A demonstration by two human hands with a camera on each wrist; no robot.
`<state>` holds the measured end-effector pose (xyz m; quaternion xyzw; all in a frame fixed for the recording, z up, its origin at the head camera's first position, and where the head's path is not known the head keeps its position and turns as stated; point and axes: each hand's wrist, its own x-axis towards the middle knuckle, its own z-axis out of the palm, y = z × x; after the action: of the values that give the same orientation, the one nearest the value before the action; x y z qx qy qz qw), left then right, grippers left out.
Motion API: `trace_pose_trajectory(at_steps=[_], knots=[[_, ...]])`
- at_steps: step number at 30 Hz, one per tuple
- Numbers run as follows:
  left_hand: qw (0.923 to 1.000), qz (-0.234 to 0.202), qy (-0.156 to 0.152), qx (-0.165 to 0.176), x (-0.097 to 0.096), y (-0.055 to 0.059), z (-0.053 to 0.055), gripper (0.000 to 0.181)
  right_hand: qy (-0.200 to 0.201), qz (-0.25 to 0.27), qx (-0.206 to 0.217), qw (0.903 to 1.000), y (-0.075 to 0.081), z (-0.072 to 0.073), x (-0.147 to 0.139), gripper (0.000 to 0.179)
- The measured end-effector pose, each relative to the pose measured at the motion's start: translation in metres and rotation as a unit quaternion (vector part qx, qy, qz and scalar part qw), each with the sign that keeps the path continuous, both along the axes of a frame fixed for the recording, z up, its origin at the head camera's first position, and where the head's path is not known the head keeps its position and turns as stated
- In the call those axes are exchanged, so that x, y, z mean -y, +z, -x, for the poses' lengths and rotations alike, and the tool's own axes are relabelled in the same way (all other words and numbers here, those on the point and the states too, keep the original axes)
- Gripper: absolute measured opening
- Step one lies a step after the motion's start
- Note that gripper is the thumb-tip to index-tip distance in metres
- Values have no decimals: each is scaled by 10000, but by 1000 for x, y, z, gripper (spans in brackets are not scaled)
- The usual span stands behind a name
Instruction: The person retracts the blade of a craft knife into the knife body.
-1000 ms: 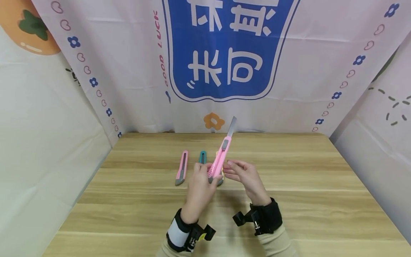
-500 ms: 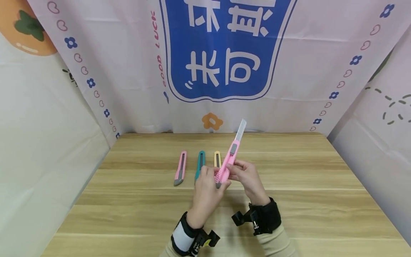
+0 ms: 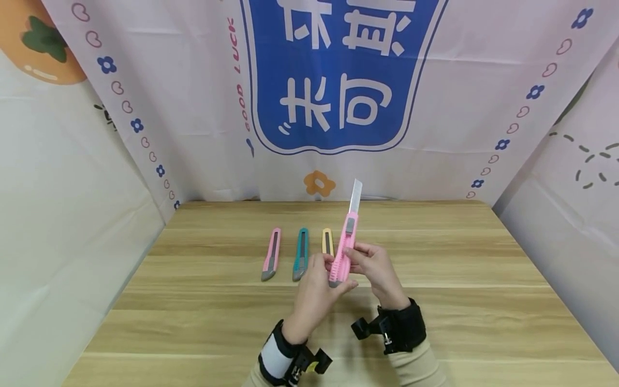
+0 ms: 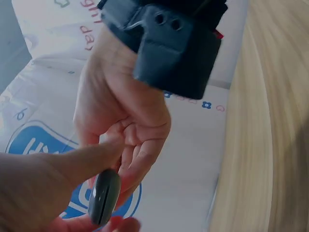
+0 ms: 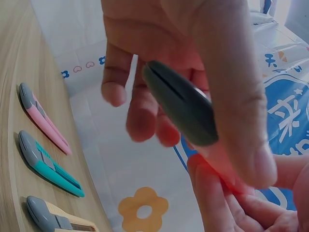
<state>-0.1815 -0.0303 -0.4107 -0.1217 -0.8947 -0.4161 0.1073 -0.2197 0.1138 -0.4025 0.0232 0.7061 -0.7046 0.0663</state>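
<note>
A pink utility knife (image 3: 344,247) with its long blade out is raised in front of the person, blade upward, between both hands. The left hand (image 3: 314,295) holds its lower end between thumb and fingers, beside the grey end cap (image 4: 104,197). From the right side, the right hand (image 3: 376,270) pinches the pink body, thumb on its face below the grey slider. In the right wrist view the grey end (image 5: 181,104) points toward the camera, near the left thumb (image 5: 241,96). Another pink knife (image 3: 272,253), a teal knife (image 3: 301,253) and a yellow knife (image 3: 327,239) lie in a row on the table.
The wooden table (image 3: 203,301) ends against a printed white cloth (image 3: 213,161) at the back. More cloth hangs along the left and right sides. The left hand overlaps the lower part of the yellow knife in the head view.
The held knife has shifted slightly right and turned more upright. The right hand, apart from it at first, now pinches its body. The teal and yellow knives show more fully.
</note>
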Motion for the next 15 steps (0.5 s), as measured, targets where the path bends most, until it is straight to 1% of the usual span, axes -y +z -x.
trace_pose_trajectory(at_steps=[1, 3, 5, 7, 10, 13, 15], knots=[[9994, -171, -188, 241, 2, -1, 2, 62, -12, -23, 11, 10000, 0, 0, -1, 32], [9940, -516, -617, 742, 8, -2, 7, 60, -31, -42, -12, 10000, 1, -1, -2, 32], [9837, -790, -1000, 1268, 15, -2, 12, 57, -39, -60, -47, 10000, 1, -1, -2, 33], [9729, -953, -1320, 1641, 22, -1, 16, 53, -39, -94, -97, 9999, 1, -2, -2, 33], [9606, -1053, -1646, 1977, 30, 0, 19, 49, -10, -175, -154, 9997, 2, -1, -2, 32], [9511, -1177, -1859, 2168, 34, 0, 22, 48, 17, -253, -164, 9995, 2, -1, -2, 32], [9468, -1244, -1928, 2256, 36, 0, 24, 48, 58, -286, -173, 9994, 2, -1, -3, 32]])
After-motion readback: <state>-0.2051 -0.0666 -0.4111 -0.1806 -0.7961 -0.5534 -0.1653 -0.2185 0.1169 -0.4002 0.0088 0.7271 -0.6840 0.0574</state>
